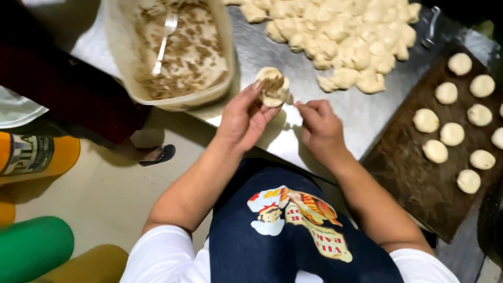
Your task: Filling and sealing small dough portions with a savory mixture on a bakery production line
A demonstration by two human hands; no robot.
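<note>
At the worktop's (272, 139) near edge, the left hand (243, 118) grips a filled dough piece (272, 86). The right hand (320, 126) hovers just beside it, fingers loosely curled, holding nothing.

Even indoor light, soft glare on the steel table (361, 112), mild blur, dim corners.

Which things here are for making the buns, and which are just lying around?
In use: left hand holding a dough piece with brown filling; right hand; filling tub with fork; dough pile; tray of dough balls.

Lying about: sandal; green roll; metal tool.
</note>
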